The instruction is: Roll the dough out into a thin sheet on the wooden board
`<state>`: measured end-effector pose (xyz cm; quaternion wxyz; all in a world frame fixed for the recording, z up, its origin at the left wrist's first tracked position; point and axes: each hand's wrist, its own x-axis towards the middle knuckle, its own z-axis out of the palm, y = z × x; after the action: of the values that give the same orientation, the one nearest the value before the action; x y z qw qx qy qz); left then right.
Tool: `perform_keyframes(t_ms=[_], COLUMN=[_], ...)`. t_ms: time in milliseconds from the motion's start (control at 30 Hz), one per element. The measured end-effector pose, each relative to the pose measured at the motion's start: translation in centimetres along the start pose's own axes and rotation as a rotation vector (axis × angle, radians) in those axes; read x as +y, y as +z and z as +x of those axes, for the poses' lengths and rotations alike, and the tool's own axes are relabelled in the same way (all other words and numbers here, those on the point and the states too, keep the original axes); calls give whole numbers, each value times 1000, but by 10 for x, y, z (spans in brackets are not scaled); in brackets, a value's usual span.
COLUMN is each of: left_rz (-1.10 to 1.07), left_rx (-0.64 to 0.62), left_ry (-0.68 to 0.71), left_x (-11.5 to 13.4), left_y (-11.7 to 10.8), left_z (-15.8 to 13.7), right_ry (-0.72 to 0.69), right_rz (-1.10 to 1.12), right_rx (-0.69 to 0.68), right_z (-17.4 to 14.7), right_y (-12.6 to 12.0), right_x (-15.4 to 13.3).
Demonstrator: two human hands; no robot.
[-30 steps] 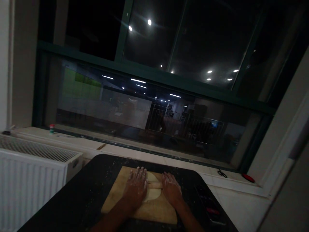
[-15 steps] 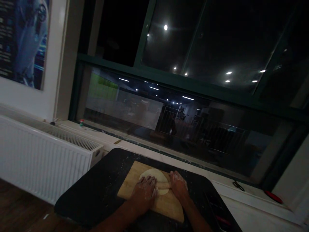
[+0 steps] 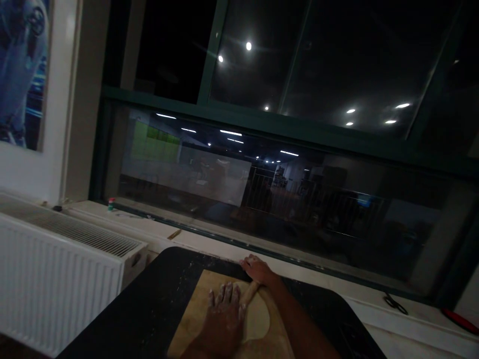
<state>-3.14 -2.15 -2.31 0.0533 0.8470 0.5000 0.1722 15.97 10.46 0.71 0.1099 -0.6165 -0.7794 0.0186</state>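
A wooden rolling pin (image 3: 251,293) lies slantwise across a flattened round of pale dough (image 3: 258,319). The dough rests on a wooden board (image 3: 187,319). My left hand (image 3: 225,309), dusted with flour, is on the pin's near end, which it hides; its fingers are stretched out and spread over the board. At the pin's far end, near the board's back edge, is my right hand (image 3: 257,269), also floury. Its fingers point left, extended past the pin, with the palm over the pin's tip. Both hands look open, resting on the pin rather than wrapped round it.
Board and hands are on a black table (image 3: 149,294) with scattered flour. Behind it runs a white windowsill (image 3: 209,247) with scissors (image 3: 394,303), a red object (image 3: 460,321) and a small red-and-green container (image 3: 111,204). A white radiator (image 3: 67,279) stands left.
The rolling pin has turned from nearly level to a steep slant. My right hand has moved up and left, away from me. The view has shifted slightly, and the dough lies differently.
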Motion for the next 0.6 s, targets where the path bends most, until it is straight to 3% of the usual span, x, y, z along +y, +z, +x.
perform_keyframes(t_ms=[167, 267, 467, 600], left_rz=[-53, -59, 71, 211], left_rx=[-8, 13, 208, 385], left_ry=[-89, -52, 96, 238], left_x=[-1, -5, -19, -22], left_y=[12, 23, 58, 80], left_z=[8, 9, 15, 19], right_ry=[-76, -71, 4, -21], right_rz=[-3, -12, -40, -70], right_rx=[-111, -106, 5, 85], right_z=[28, 30, 3, -26], right_y=[6, 8, 7, 7], right_x=[-8, -8, 5, 18])
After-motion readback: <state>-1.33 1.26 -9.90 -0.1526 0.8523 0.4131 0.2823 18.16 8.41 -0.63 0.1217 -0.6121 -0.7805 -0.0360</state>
